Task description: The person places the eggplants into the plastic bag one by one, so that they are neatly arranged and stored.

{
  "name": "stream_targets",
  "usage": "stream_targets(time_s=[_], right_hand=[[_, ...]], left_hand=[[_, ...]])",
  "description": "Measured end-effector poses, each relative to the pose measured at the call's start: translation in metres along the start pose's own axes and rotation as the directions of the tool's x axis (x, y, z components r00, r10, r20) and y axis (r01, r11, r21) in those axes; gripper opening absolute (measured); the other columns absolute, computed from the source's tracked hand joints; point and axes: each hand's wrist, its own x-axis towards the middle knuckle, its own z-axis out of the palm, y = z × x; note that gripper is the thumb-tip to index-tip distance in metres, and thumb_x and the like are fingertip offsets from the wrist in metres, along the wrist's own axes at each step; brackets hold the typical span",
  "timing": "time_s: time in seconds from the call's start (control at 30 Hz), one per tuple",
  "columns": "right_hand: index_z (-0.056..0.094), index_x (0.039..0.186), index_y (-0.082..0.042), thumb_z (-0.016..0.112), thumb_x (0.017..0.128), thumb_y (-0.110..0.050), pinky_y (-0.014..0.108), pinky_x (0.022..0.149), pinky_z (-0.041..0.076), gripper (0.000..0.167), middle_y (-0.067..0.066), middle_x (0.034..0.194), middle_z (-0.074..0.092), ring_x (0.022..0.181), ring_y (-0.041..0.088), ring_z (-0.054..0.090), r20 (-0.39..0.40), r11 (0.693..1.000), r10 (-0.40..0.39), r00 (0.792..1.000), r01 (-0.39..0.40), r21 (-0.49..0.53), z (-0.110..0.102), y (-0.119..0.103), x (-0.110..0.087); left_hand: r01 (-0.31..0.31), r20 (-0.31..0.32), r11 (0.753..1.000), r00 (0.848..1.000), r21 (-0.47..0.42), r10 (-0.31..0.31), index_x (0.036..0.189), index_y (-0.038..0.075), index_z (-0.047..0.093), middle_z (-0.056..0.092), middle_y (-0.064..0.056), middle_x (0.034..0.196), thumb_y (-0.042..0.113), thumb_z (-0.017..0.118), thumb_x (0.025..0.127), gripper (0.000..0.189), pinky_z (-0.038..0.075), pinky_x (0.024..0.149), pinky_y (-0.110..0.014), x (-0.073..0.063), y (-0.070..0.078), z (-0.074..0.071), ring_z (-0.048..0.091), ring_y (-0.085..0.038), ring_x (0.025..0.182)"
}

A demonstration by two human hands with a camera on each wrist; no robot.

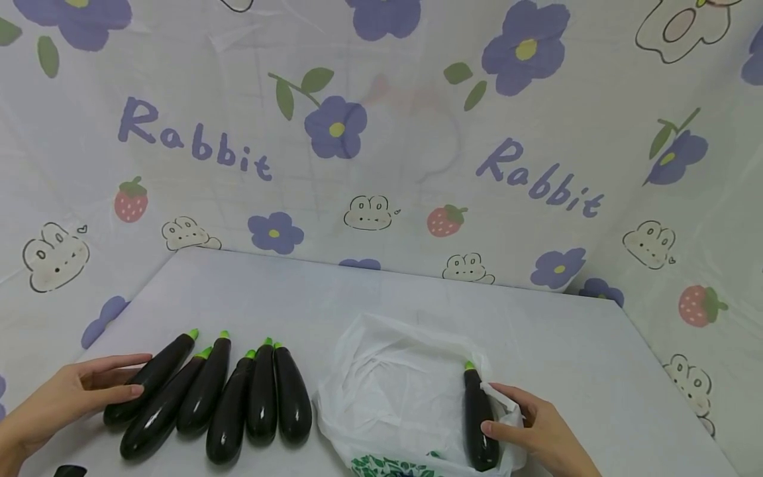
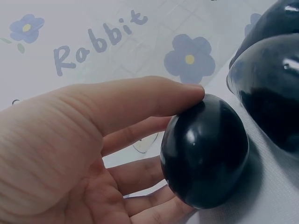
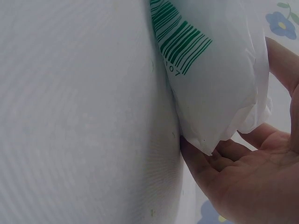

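Eggplant (image 1: 475,405) in the bag (image 1: 405,397) is pinched by the right hand (image 1: 542,424), the left hand (image 1: 77,394) gripping another eggplant (image 1: 156,372).

Bare left hand (image 1: 74,391) first, and look at those long, slim fingers (image 1: 119,362), the thumb (image 2: 154,95) tapering to a rounded tip, fine creases (image 2: 77,112) fanning across the skin at its base! The wrist (image 1: 20,430) is bare as well. Across to the right hand (image 1: 539,427), bare too, lines crossing its palm (image 3: 261,182), small folds marking the finger joints.
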Motion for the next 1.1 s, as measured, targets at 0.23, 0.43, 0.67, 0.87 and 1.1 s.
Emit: stream_targets(time_s=[0.23,0.43,0.67,0.87,1.1], right_hand=[[0.053,0.142,-0.009,0.083,0.08,-0.032,0.039,0.08,0.049,0.073,0.019,0.138,0.051,0.098,0.021,0.055,0.002,1.0,-0.013,1.0,0.013,0.005,0.0001,0.0018,0.0006],[0.053,0.142,-0.009,0.083,0.08,-0.032,0.04,0.081,0.05,0.073,0.019,0.138,0.051,0.099,0.022,0.055,-0.001,1.0,-0.011,1.0,0.011,0.003,0.0002,0.0019,0.0012],[0.053,0.142,-0.009,0.083,0.08,-0.033,0.042,0.083,0.05,0.073,0.019,0.139,0.05,0.1,0.023,0.056,0.002,1.0,-0.008,1.0,0.008,0.0,-0.0001,0.0008,0.0008],[0.053,0.142,-0.009,0.083,0.08,-0.033,0.041,0.082,0.05,0.072,0.019,0.139,0.05,0.099,0.022,0.055,0.003,1.0,-0.016,1.0,0.016,0.001,-0.0003,0.0002,-0.0008],[0.053,0.142,-0.009,0.082,0.081,-0.032,0.039,0.081,0.049,0.072,0.018,0.139,0.051,0.099,0.021,0.053,0.007,1.0,-0.017,1.0,0.017,0.006,-0.0008,-0.0001,-0.0016]], left_hand=[[0.011,-0.007,1.0,1.0,0.002,-0.011,0.152,0.0,0.032,0.048,-0.031,0.138,0.046,0.068,0.092,0.083,0.051,0.079,-0.054,-0.0011,0.0004,-0.001,0.053,-0.042,0.118],[-0.006,-0.02,1.0,1.0,-0.022,0.006,0.152,0.0,0.033,0.049,-0.029,0.138,0.044,0.068,0.092,0.082,0.051,0.081,-0.052,-0.0012,-0.0019,-0.0015,0.054,-0.04,0.118],[-0.013,-0.03,0.998,0.999,-0.067,0.011,0.152,0.003,0.035,0.05,-0.025,0.139,0.043,0.07,0.091,0.081,0.052,0.079,-0.046,-0.0001,-0.0072,-0.0011,0.055,-0.036,0.118],[-0.009,-0.045,0.998,0.999,-0.066,0.006,0.152,0.004,0.036,0.049,-0.026,0.14,0.045,0.07,0.09,0.081,0.051,0.078,-0.043,0.0012,-0.0087,-0.0012,0.055,-0.035,0.118],[-0.004,-0.046,0.998,0.999,-0.06,0.001,0.152,0.004,0.036,0.052,-0.024,0.137,0.045,0.071,0.09,0.082,0.051,0.079,-0.042,0.0009,-0.0067,-0.0005,0.055,-0.029,0.116]])
